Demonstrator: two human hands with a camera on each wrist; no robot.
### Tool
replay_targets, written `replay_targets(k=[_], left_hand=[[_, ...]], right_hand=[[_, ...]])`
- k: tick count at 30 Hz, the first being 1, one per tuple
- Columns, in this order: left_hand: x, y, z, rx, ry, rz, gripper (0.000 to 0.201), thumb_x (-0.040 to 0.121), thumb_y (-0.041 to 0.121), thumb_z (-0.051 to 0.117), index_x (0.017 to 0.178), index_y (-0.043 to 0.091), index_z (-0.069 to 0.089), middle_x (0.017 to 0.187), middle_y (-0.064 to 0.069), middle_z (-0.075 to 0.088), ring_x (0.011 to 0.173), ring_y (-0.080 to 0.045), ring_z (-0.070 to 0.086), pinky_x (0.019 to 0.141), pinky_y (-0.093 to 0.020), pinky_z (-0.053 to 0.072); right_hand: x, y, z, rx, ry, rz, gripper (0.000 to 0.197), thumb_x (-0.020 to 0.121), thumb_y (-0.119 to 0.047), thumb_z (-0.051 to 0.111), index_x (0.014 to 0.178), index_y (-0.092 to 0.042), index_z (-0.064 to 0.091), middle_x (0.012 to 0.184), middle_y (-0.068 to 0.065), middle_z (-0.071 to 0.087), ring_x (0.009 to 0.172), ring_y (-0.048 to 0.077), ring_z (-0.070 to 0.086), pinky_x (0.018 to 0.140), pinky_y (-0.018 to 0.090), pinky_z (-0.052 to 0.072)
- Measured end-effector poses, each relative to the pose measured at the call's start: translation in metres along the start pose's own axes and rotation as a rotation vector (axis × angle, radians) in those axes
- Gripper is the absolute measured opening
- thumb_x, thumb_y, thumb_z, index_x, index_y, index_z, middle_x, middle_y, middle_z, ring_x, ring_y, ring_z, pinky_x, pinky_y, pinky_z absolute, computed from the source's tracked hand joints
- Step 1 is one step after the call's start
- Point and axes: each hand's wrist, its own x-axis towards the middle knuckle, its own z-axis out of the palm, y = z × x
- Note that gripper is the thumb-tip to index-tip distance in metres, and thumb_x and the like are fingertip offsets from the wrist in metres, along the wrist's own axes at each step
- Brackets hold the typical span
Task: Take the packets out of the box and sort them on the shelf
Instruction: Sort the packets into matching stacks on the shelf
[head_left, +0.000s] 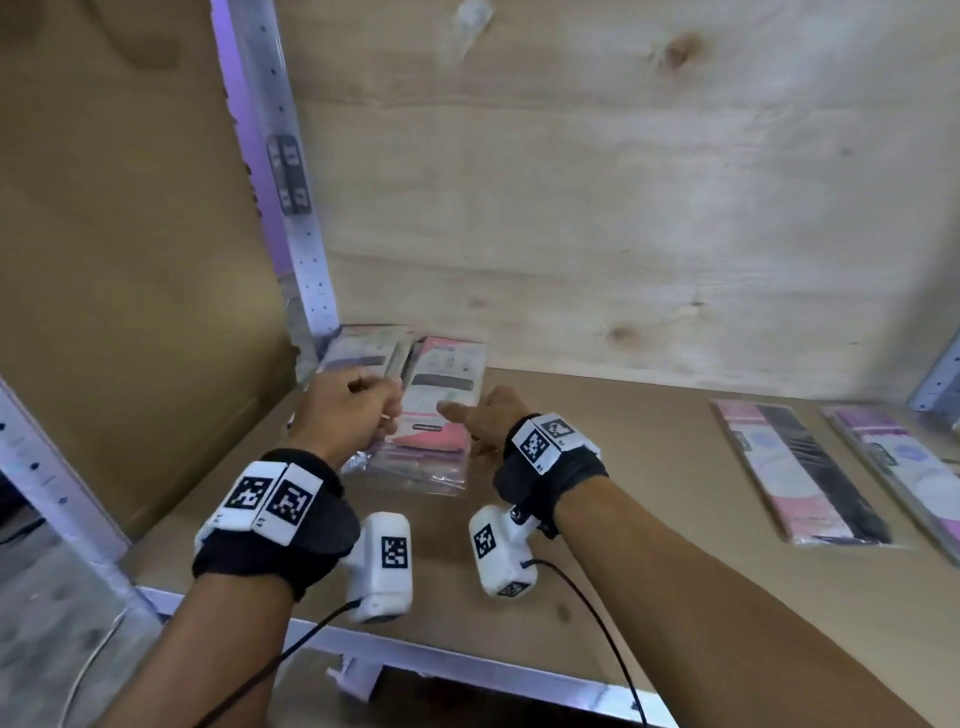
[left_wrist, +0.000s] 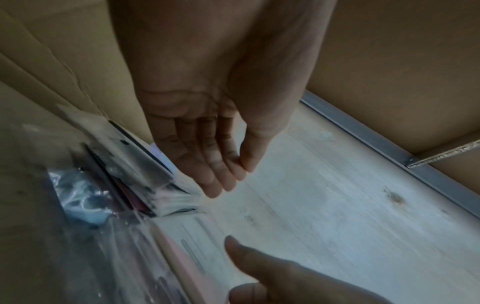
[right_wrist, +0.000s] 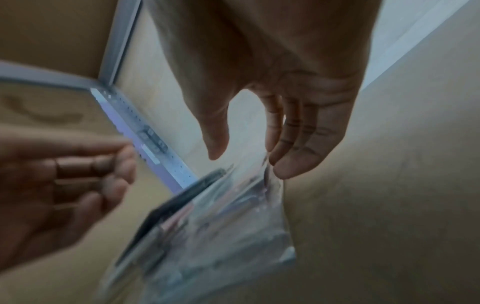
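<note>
At the left end of the shelf (head_left: 623, 467), beside the cardboard wall (head_left: 130, 260) and the perforated metal upright (head_left: 306, 249), the pink packets (head_left: 441, 410) lie as a stack near the back corner, with further clear-wrapped packets (head_left: 358, 353) overlapping them just to the left. Grouping them in that corner looks like the sort in progress: one kind kept together, well apart from the others.

The left hand (head_left: 348, 410) reaches in over the stack's left edge with its fingers curled; the head view suggests a thin packet edge between thumb and fingers, but whether it truly pinches anything I cannot tell. The right hand (head_left: 488, 415) sits at the stack's right edge, thumb pointing left across the top packet, fingers relaxed and fairly straight against the clear wrapper (right_wrist: 233, 205), seemingly squaring the pile.

Far right, two long packets (head_left: 810, 473) lie flat, side by side. No box is identifiable.
</note>
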Motion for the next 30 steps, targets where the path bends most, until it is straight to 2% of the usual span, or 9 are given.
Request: replay_targets(k=[2, 4, 9, 12, 14, 18, 22, 26, 30], left_hand=[[-0.004, 0.003, -0.004, 0.017, 0.008, 0.014, 0.021, 0.089, 0.013, 0.067, 0.068, 0.011, 0.071, 0.058, -0.006, 0.068, 0.051, -0.017, 0.060, 0.059, -0.032, 0.051], [-0.007, 0.006, -0.007, 0.030, 0.014, 0.023, 0.021, 0.091, 0.011, 0.066, 0.070, 0.009, 0.071, 0.056, -0.003, 0.067, 0.047, -0.013, 0.059, 0.055, -0.028, 0.054], [-0.011, 0.008, -0.006, 0.060, 0.021, 0.033, 0.018, 0.092, 0.014, 0.066, 0.076, 0.007, 0.071, 0.067, -0.009, 0.070, 0.057, -0.019, 0.061, 0.067, -0.034, 0.057], [-0.014, 0.009, 0.002, 0.104, -0.012, 0.034, 0.013, 0.092, 0.020, 0.067, 0.083, 0.011, 0.071, 0.076, -0.010, 0.073, 0.064, -0.022, 0.066, 0.076, -0.039, 0.059], [-0.018, 0.010, 0.008, 0.162, -0.031, 0.053, 0.007, 0.091, 0.022, 0.068, 0.086, 0.018, 0.072, 0.081, -0.007, 0.075, 0.069, -0.023, 0.071, 0.079, -0.038, 0.061], [-0.028, 0.014, 0.025, 0.207, -0.090, 0.049, 0.013, 0.090, 0.011, 0.067, 0.100, 0.020, 0.070, 0.088, -0.004, 0.073, 0.073, -0.021, 0.074, 0.081, -0.038, 0.062], [-0.041, 0.015, 0.053, 0.280, -0.229, 0.081, 0.037, 0.086, -0.001, 0.067, 0.116, 0.020, 0.063, 0.100, 0.001, 0.066, 0.094, -0.025, 0.069, 0.088, -0.042, 0.059], [-0.052, 0.018, 0.082, 0.045, -0.335, -0.019, 0.038, 0.095, 0.020, 0.065, 0.132, 0.013, 0.058, 0.112, -0.006, 0.069, 0.095, -0.026, 0.073, 0.081, -0.033, 0.062], [-0.060, 0.028, 0.103, -0.232, -0.481, -0.149, 0.048, 0.090, 0.046, 0.066, 0.126, 0.015, 0.061, 0.118, -0.013, 0.072, 0.099, -0.027, 0.074, 0.086, -0.038, 0.061]], right_hand=[[0.008, 0.005, 0.008, -0.024, 0.002, 0.017, 0.064, 0.074, -0.039, 0.083, 0.123, -0.009, 0.054, 0.108, 0.011, 0.067, 0.085, 0.026, 0.059, 0.070, 0.039, 0.050], [0.012, 0.013, 0.012, -0.036, -0.037, 0.045, 0.065, 0.075, -0.033, 0.084, 0.127, -0.012, 0.053, 0.108, 0.009, 0.067, 0.082, 0.024, 0.059, 0.071, 0.038, 0.051], [0.002, 0.021, -0.002, -0.086, -0.106, 0.032, 0.034, 0.083, -0.026, 0.078, 0.109, -0.008, 0.065, 0.085, 0.009, 0.066, 0.067, 0.025, 0.057, 0.063, 0.035, 0.047], [-0.012, 0.030, -0.020, -0.024, -0.123, -0.025, 0.014, 0.086, -0.016, 0.074, 0.084, -0.011, 0.061, 0.068, 0.008, 0.063, 0.050, 0.019, 0.051, 0.046, 0.028, 0.043], [-0.024, 0.040, -0.034, 0.074, -0.110, -0.053, 0.020, 0.088, -0.010, 0.071, 0.075, -0.015, 0.055, 0.069, 0.010, 0.061, 0.048, 0.016, 0.045, 0.040, 0.024, 0.036], [-0.055, 0.058, -0.064, 0.277, -0.040, -0.036, 0.022, 0.089, -0.004, 0.067, 0.081, -0.015, 0.050, 0.079, 0.012, 0.065, 0.050, 0.015, 0.043, 0.039, 0.022, 0.033], [-0.094, 0.076, -0.094, 0.413, -0.044, -0.061, 0.015, 0.087, -0.006, 0.071, 0.094, -0.007, 0.058, 0.088, 0.017, 0.072, 0.052, 0.016, 0.057, 0.042, 0.022, 0.041], [-0.123, 0.091, -0.121, 0.423, 0.012, -0.192, 0.026, 0.085, -0.010, 0.075, 0.105, 0.000, 0.062, 0.105, 0.023, 0.072, 0.064, 0.016, 0.063, 0.051, 0.020, 0.042], [-0.140, 0.094, -0.142, 0.314, 0.071, -0.395, 0.018, 0.085, -0.006, 0.074, 0.096, 0.002, 0.062, 0.085, 0.013, 0.073, 0.076, 0.016, 0.067, 0.068, 0.022, 0.049]])
